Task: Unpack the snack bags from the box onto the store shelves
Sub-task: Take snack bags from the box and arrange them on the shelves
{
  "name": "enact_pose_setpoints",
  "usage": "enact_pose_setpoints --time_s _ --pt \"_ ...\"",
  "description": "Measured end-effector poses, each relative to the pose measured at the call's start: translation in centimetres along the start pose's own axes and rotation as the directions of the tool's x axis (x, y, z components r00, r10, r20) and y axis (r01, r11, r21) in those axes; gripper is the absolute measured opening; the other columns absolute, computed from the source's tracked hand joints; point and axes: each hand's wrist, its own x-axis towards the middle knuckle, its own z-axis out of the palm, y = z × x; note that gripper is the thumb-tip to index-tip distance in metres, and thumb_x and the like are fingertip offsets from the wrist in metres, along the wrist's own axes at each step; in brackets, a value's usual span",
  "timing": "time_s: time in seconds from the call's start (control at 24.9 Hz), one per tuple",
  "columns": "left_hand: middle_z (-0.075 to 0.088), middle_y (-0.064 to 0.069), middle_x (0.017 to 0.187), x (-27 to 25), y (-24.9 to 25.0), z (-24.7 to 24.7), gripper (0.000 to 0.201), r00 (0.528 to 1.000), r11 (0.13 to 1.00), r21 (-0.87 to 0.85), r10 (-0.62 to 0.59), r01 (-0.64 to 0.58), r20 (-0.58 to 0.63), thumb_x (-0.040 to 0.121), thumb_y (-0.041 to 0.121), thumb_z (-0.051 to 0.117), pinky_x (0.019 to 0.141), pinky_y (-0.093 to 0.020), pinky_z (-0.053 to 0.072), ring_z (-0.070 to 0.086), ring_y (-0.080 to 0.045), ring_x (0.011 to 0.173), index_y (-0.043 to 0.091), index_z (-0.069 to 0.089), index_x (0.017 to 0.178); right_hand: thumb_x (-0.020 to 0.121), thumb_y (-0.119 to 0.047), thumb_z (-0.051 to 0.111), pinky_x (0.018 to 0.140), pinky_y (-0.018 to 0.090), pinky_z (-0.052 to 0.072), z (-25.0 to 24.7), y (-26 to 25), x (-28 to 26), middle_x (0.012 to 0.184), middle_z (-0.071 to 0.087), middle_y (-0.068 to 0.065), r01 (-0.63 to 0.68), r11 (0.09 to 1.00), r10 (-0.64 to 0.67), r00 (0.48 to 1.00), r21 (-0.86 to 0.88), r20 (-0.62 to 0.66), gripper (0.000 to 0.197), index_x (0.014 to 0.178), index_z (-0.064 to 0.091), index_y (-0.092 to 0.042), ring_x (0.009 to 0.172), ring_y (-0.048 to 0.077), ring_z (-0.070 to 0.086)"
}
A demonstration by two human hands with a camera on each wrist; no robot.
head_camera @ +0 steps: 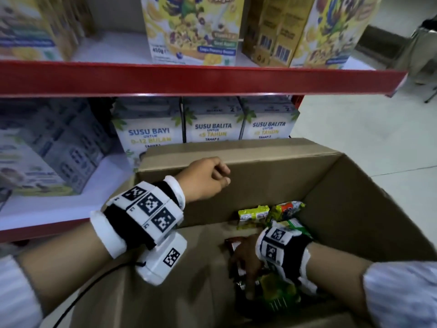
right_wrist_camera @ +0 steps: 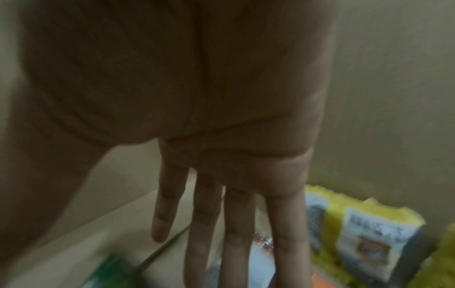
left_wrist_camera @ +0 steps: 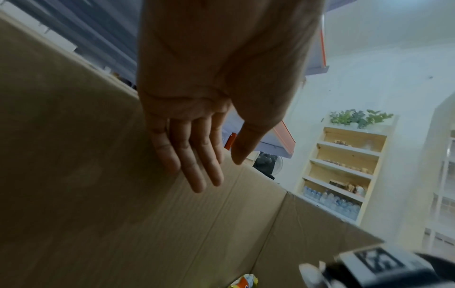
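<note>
Clearly your main risk is the box (head_camera: 272,176) tipping: your left hand (head_camera: 205,179) only lies flat-fingered on its far wall. Inside it, your right hand (head_camera: 243,259), fingers straight, grasps nothing, and could drag the loose snack bags (head_camera: 279,214) into a crumpled, slippery pick.

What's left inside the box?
Inside the box, several snack bags in yellow and green lie at the bottom. The right hand reaches among them and covers some; anything beneath the pile is hidden.

The head view looks down from above into the open brown cardboard box (head_camera: 279,176) before red-edged shelves (head_camera: 189,79). Each wrist view looks along its palm, close up, and all three share the box's inside.
</note>
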Motion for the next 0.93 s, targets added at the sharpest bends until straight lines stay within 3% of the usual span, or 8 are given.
enact_pose_setpoints --time_s 0.16,0.24,0.32,0.4,0.52,0.64,0.8,0.93 --pt "0.070 -0.003 0.091 -1.3 0.1 -0.5 0.013 0.997 0.990 -0.138 0.039 -0.029 0.071 0.092 0.012 0.059 0.080 -0.026 0.053 0.065 -0.016 0.080 0.024 0.056 0.095 0.092 -0.014 0.061 0.089 0.030 0.042 2.0 -0.4 -1.1 0.135 0.053 0.015 0.002 0.997 0.012 0.986 0.082 -0.165 0.044 0.134 0.051 -0.008 0.121 0.032 0.051" --pt "0.069 -0.004 0.095 -2.0 0.7 -0.8 0.008 0.995 0.988 -0.155 0.035 -0.020 0.092 0.092 0.017 0.059 0.084 -0.030 0.052 0.066 -0.018 0.083 0.021 0.057 0.098 0.086 -0.017 0.068 0.076 0.022 0.043 1.1 0.2 -3.9 0.121 0.063 0.011 0.030 0.990 0.016 0.947 0.138 -0.320 0.039 0.124 0.060 -0.012 0.108 0.028 0.059" --pt "0.068 -0.005 0.101 -2.6 1.5 -1.5 0.013 0.996 0.990 -0.142 0.024 -0.012 0.081 0.094 0.027 0.055 0.083 -0.029 0.049 0.067 -0.020 0.089 0.017 0.057 0.101 0.081 -0.015 0.073 0.077 0.027 0.049 -0.5 1.0 -8.2 0.104 0.069 0.003 0.165 0.935 0.014 0.867 0.314 -0.498 0.033 0.113 0.064 -0.017 0.096 0.023 0.064" --pt "0.067 -0.003 0.108 -3.1 2.3 -2.6 0.033 0.998 0.996 -0.088 -0.006 0.011 0.055 0.090 0.048 0.050 0.086 -0.029 0.048 0.066 -0.020 0.097 0.018 0.057 0.103 0.080 -0.010 0.074 0.079 0.027 0.051 -2.0 1.9 -13.0 0.090 0.071 -0.005 0.399 0.809 0.025 0.711 0.432 -0.703 0.025 0.102 0.066 -0.019 0.085 0.013 0.065" --pt "0.055 0.008 0.118 -4.2 4.0 -4.8 0.091 0.993 0.991 -0.086 -0.100 0.106 0.065 0.055 0.089 0.044 0.083 -0.035 0.050 0.057 -0.014 0.106 0.026 0.048 0.120 0.074 -0.009 0.072 0.070 0.020 0.053 -2.9 2.5 -18.7 0.086 0.072 -0.001 0.734 0.547 0.156 0.383 0.403 -0.910 0.028 0.100 0.064 -0.013 0.080 0.010 0.068" --pt "0.057 0.002 0.113 -4.9 5.4 -6.5 0.113 0.991 0.972 -0.191 -0.130 0.135 0.037 0.043 0.085 0.053 0.074 -0.037 0.053 0.061 -0.014 0.099 0.028 0.030 0.137 0.070 -0.010 0.065 0.062 0.023 0.054 -3.0 2.4 -20.4 0.081 0.071 -0.004 0.927 0.268 0.294 0.181 0.263 -0.939 0.027 0.096 0.060 -0.015 0.074 0.010 0.069" --pt "0.071 -0.009 0.106 -5.1 5.8 -7.5 0.085 0.992 0.898 -0.423 -0.091 0.121 0.090 0.048 0.051 0.075 0.067 -0.040 0.060 0.067 -0.018 0.078 0.011 0.058 0.121 0.070 -0.004 0.060 0.057 0.021 0.053 -3.3 1.5 -19.4 0.080 0.071 0.000 0.980 0.070 0.363 0.147 0.184 -0.920 0.023 0.090 0.055 -0.014 0.071 0.009 0.069" --pt "0.074 -0.004 0.103 -5.2 5.3 -8.3 0.068 0.996 0.916 -0.395 -0.032 0.063 0.086 0.047 0.045 0.079 0.067 -0.037 0.060 0.070 -0.018 0.082 0.017 0.067 0.108 0.068 -0.016 0.064 0.072 0.025 0.049 -3.5 0.9 -19.3 0.082 0.070 -0.001 0.961 0.199 0.340 0.116 0.192 -0.933 0.026 0.094 0.061 -0.013 0.078 0.011 0.066"
